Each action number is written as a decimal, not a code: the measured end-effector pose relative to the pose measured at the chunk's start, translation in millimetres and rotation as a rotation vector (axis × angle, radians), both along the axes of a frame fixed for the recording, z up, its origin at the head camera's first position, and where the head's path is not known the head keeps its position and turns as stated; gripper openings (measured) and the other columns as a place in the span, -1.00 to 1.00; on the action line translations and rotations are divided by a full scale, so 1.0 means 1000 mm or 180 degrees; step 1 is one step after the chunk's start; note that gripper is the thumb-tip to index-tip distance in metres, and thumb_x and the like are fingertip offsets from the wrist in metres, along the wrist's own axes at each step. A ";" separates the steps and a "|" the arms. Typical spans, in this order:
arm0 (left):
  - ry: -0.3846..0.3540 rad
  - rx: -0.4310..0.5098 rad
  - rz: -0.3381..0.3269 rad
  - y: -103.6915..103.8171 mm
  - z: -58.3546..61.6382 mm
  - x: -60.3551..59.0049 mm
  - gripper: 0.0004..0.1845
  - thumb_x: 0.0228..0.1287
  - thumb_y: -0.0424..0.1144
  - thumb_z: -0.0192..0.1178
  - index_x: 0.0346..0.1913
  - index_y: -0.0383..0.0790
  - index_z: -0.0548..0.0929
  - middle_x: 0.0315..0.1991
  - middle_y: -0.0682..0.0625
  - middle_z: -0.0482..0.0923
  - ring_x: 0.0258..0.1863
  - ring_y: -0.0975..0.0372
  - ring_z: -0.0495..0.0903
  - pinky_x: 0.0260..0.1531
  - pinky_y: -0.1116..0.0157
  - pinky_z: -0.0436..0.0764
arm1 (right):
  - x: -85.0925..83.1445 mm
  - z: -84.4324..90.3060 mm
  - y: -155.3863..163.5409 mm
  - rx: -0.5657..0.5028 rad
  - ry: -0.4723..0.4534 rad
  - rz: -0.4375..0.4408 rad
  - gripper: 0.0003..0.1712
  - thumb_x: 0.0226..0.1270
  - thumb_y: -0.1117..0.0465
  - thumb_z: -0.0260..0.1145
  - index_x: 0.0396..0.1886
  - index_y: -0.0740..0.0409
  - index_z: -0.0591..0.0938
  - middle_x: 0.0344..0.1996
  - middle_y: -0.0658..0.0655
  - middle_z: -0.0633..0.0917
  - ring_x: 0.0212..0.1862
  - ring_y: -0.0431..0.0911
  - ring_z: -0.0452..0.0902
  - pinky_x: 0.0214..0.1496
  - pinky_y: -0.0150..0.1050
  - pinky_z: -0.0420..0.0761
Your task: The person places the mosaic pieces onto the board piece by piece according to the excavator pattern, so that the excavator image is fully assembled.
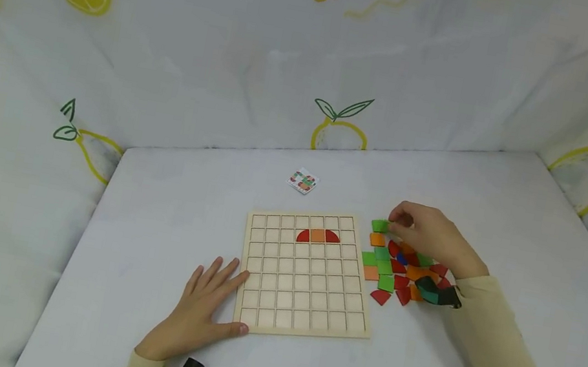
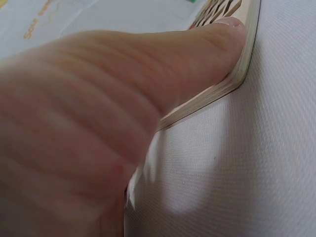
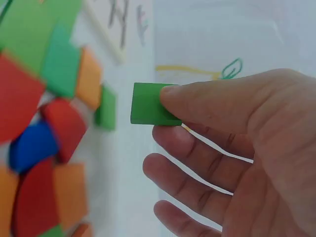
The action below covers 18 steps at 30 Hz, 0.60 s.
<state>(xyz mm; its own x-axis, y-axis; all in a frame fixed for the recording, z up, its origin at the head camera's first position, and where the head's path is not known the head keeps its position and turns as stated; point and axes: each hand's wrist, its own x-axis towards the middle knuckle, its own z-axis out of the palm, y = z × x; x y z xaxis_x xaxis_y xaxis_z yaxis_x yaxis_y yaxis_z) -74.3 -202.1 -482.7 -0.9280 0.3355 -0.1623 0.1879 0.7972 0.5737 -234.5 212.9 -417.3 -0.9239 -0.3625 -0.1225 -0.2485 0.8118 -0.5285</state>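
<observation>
Two hands: both at work on a white table [image 1: 502, 207] — one steadies, the other picks.
Left hand [image 1: 200, 311]: flat on the table, fingers spread and straight, lying against the near-left corner of the wooden grid board [image 1: 307, 274]; the left wrist view shows the thumb [image 2: 197, 54] pressed along the board's edge. It holds nothing — likely it is there to keep the board from sliding.
Right hand [image 1: 429, 234]: thumb and forefinger pinch a green square tile [image 3: 148, 103] by one edge, the other fingers loosely curled beneath and free. The edge pinch leaves most of the tile's face bare.
Green square tile: just off the board's far-right corner, at the far end of the loose pile; the head view puts it low over the table, but whether it is touching I cannot tell.
Loose pile [image 1: 402, 271]: green, orange, red and one blue piece, squares and quarter-rounds, spread beside the board's right edge — within easy reach of the picking hand.
Board cells: nearly all bare; in the second row from the far edge an orange square [image 1: 317, 235] sits between two red quarter-rounds, making one arch.
Small card [image 1: 303, 180]: lies beyond the board's far edge, printed with a coloured pattern too small to read.
</observation>
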 end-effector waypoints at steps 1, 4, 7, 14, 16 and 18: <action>0.0006 0.0007 0.0010 0.000 0.000 -0.001 0.02 0.11 0.31 0.37 0.59 0.05 0.23 0.67 0.00 -0.06 0.68 -0.05 -0.27 0.57 -0.15 -0.40 | -0.001 0.004 -0.003 -0.0080 -0.0003 0.0031 -0.82 0.44 0.17 0.31 -0.09 0.16 0.65 -0.21 0.11 0.73 -0.15 -0.03 0.56 -0.03 -0.08 0.61; -0.0019 0.0021 0.0035 0.000 0.001 -0.001 0.02 0.10 0.30 0.38 0.59 0.05 0.23 0.67 0.01 -0.06 0.68 -0.03 -0.28 0.57 -0.15 -0.41 | -0.002 0.012 -0.017 -0.0287 -0.0031 0.0157 -0.86 0.45 0.20 0.29 -0.10 0.15 0.65 -0.24 0.08 0.70 -0.19 -0.04 0.55 -0.08 -0.18 0.56; -0.0047 0.0007 0.0066 -0.002 0.002 0.001 0.02 0.10 0.29 0.39 0.58 0.03 0.24 0.67 0.01 -0.05 0.68 -0.04 -0.27 0.57 -0.15 -0.40 | -0.003 0.013 -0.036 -0.0414 -0.0051 0.0299 -0.88 0.46 0.21 0.30 -0.11 0.13 0.66 -0.24 0.06 0.69 -0.19 -0.07 0.54 -0.10 -0.22 0.55; -0.0045 0.0033 0.0059 -0.003 0.003 0.001 0.02 0.09 0.29 0.40 0.58 0.04 0.24 0.67 0.02 -0.05 0.68 -0.03 -0.26 0.58 -0.13 -0.39 | 0.001 0.001 -0.066 -0.0423 -0.0182 0.0588 -0.91 0.44 0.23 0.31 -0.14 0.07 0.70 -0.24 0.00 0.72 -0.16 -0.10 0.55 -0.09 -0.22 0.57; -0.0051 0.0043 0.0040 -0.002 0.004 0.000 0.02 0.10 0.31 0.38 0.59 0.05 0.23 0.67 0.04 -0.06 0.68 -0.01 -0.27 0.58 -0.12 -0.40 | 0.003 -0.003 -0.070 -0.0375 -0.0222 0.0649 -0.93 0.43 0.24 0.31 -0.17 0.05 0.71 -0.26 -0.02 0.73 -0.18 -0.12 0.55 -0.11 -0.23 0.58; -0.0069 0.0027 0.0024 -0.002 0.004 -0.001 0.02 0.11 0.33 0.37 0.59 0.07 0.22 0.67 0.06 -0.08 0.68 0.00 -0.29 0.58 -0.12 -0.41 | 0.004 -0.008 -0.073 -0.0324 -0.0271 0.0675 -0.94 0.41 0.24 0.32 -0.21 0.02 0.71 -0.27 -0.04 0.74 -0.22 -0.13 0.54 -0.13 -0.25 0.57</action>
